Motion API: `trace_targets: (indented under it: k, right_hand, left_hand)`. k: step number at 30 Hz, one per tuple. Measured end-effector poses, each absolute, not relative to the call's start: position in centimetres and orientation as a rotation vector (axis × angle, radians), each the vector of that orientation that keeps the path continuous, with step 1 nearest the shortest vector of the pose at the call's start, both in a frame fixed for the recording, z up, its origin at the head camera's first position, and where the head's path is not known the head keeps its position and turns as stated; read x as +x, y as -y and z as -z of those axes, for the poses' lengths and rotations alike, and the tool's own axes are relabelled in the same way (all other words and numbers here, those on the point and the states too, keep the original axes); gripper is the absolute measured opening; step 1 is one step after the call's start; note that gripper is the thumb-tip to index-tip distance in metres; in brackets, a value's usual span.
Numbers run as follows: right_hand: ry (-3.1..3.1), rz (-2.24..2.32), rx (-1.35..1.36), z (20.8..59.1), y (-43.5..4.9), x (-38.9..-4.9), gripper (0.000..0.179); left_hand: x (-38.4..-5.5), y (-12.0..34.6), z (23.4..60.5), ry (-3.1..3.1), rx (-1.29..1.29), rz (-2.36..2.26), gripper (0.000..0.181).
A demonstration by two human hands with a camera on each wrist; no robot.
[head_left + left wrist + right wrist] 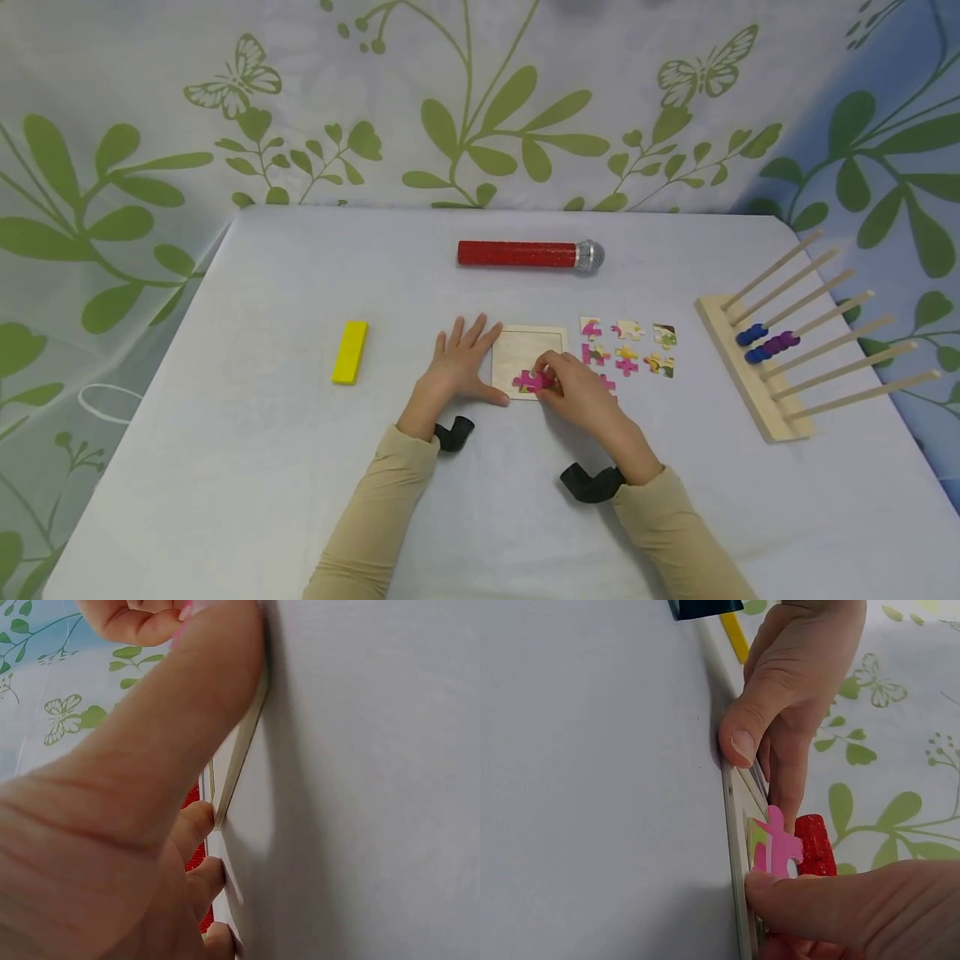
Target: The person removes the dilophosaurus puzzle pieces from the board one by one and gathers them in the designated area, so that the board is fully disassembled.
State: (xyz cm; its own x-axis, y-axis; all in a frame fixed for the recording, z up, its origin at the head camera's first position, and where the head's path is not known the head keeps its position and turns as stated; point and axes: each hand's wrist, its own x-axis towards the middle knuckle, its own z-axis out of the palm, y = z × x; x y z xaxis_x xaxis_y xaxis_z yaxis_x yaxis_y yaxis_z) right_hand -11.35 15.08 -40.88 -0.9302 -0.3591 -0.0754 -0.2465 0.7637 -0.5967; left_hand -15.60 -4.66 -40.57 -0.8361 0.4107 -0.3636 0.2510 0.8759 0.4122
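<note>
My right hand (581, 396) pinches a pink jigsaw piece (528, 382) between thumb and fingers, over the lower part of a square wooden puzzle tray (517, 346). In the right wrist view, the pink jigsaw piece (784, 851) is tilted up from the tray, with the thumb at its lower edge. A greenish patch shows behind it. My left hand (457, 367) lies spread at the tray's left side, fingers straight. Its thumb reaches the near left corner, and in the left wrist view the fingertips are right at the tray's rim (240, 761).
Several loose jigsaw pieces (626, 354) lie right of the tray, one partly under the right hand. Beyond is a red microphone (517, 253). At left lies a yellow block (350, 353). A wooden peg rack (750, 367) with blue and purple beads stands at right.
</note>
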Motion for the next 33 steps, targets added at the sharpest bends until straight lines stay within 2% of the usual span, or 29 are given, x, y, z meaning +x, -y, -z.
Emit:
trace_targets:
  k: [3,7,11,22,28,33]
  right_hand:
    - [-2.770,0.944,-0.481,40.9,-15.1,-11.3,0.026]
    - [-2.683,1.046,-0.401,40.5,-15.6,-11.3,0.014]
    - [-2.590,1.146,-0.307,39.8,-17.7,-11.1,0.006]
    - [-2.631,1.061,-0.199,39.5,-26.7,-9.8,0.014]
    - [-2.674,0.994,-0.154,39.7,-27.5,-9.8,0.022]
    - [-2.693,1.013,-0.215,39.7,-25.8,-10.3,0.023]
  left_hand:
    - [-15.7,4.7,40.7,-2.595,0.484,-0.486,0.110]
    - [-15.7,4.7,40.5,-2.588,0.475,-0.484,0.111]
    - [-15.6,4.7,40.4,-2.585,0.475,-0.486,0.111]
    - [-15.5,4.6,40.5,-2.586,0.484,-0.488,0.110]
    - [-15.6,4.7,40.7,-2.587,0.482,-0.494,0.110]
    - [-15.6,4.7,40.6,-2.589,0.484,-0.497,0.110]
